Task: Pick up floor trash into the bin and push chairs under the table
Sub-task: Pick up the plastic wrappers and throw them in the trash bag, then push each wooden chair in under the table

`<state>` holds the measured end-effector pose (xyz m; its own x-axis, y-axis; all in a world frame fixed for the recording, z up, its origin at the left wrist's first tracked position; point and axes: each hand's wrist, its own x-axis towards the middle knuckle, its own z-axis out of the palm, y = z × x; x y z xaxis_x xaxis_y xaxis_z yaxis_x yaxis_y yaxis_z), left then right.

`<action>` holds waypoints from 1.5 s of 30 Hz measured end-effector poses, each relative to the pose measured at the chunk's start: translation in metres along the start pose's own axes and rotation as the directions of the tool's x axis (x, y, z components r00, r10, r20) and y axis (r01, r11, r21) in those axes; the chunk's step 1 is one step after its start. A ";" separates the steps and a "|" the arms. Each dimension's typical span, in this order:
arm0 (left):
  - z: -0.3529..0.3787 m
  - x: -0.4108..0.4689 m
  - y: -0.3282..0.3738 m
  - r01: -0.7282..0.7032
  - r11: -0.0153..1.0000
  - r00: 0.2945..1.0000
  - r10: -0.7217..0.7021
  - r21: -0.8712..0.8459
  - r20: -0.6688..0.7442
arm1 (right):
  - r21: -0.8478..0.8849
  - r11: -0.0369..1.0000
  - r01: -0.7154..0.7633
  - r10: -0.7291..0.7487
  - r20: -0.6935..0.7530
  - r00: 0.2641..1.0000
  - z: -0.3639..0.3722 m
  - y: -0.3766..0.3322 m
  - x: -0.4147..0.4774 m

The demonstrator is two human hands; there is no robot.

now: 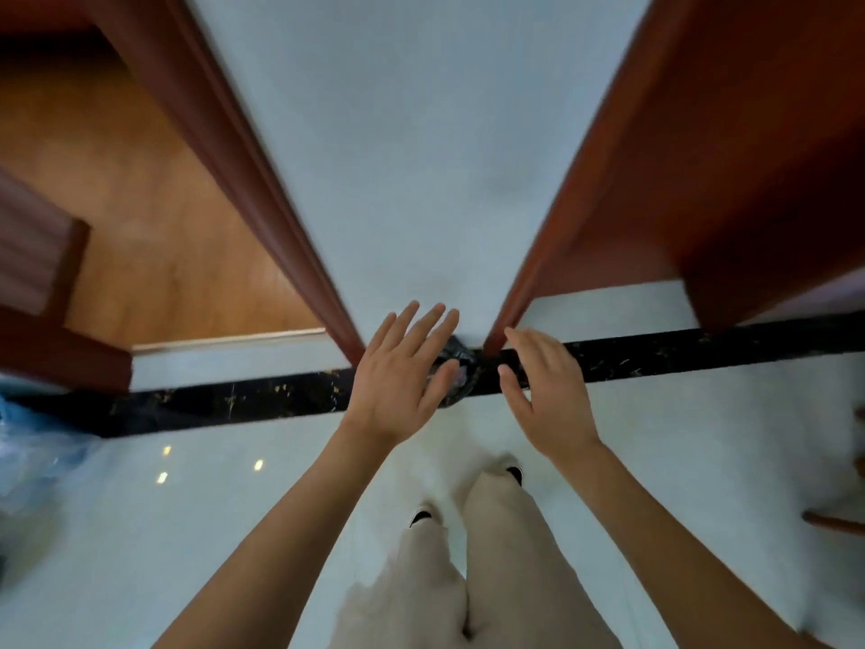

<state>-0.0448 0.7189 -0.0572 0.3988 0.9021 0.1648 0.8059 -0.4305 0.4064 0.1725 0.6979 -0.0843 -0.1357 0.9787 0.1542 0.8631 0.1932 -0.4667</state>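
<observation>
A small dark crumpled piece of trash [461,367] lies on the floor at the foot of a white wall section, on a black marble strip [234,400]. My left hand [398,377] hovers over its left side with fingers spread, covering part of it. Just right of the trash is my right hand [543,391], fingers apart and slightly curled. Neither hand holds anything. No bin is clearly in view.
Red-brown wooden door frames [262,180] [585,203] flank the white wall. A wood-floored room opens at the left. A translucent blue plastic bag [32,456] lies at the left edge. A wooden furniture piece [833,519] shows at the right edge. My legs and shoes stand on glossy white tiles.
</observation>
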 end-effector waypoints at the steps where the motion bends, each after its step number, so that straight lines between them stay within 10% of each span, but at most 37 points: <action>1: -0.013 -0.003 0.016 -0.050 0.999 0.999 0.050 -0.009 -0.007 | -0.011 0.999 -0.035 0.034 -0.033 0.999 -0.021 -0.004 -0.015; 9: -0.028 -0.011 0.112 -0.308 0.948 0.936 0.317 -0.082 0.151 | -0.042 0.911 -0.411 0.390 -0.240 0.889 -0.133 -0.008 -0.165; 26: 0.069 -0.037 0.448 -0.670 0.681 0.659 0.729 -0.296 0.185 | 0.147 0.502 -0.852 0.751 -0.563 0.346 -0.274 0.083 -0.470; 36: 0.152 -0.143 0.692 -0.774 0.345 0.277 0.939 -0.531 0.205 | 0.333 0.180 -0.926 0.737 -0.669 -0.098 -0.334 0.104 -0.686; 45: 0.241 -0.184 0.858 -0.766 0.132 0.004 0.980 -0.629 0.201 | 0.439 -0.025 -0.898 0.660 -0.667 -0.345 -0.366 0.165 -0.795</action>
<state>0.6789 0.1763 0.0449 0.8790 -0.4240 0.2182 -0.4743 -0.7297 0.4926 0.6009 -0.0737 0.0344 0.9412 -0.2563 0.2200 -0.1133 -0.8531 -0.5092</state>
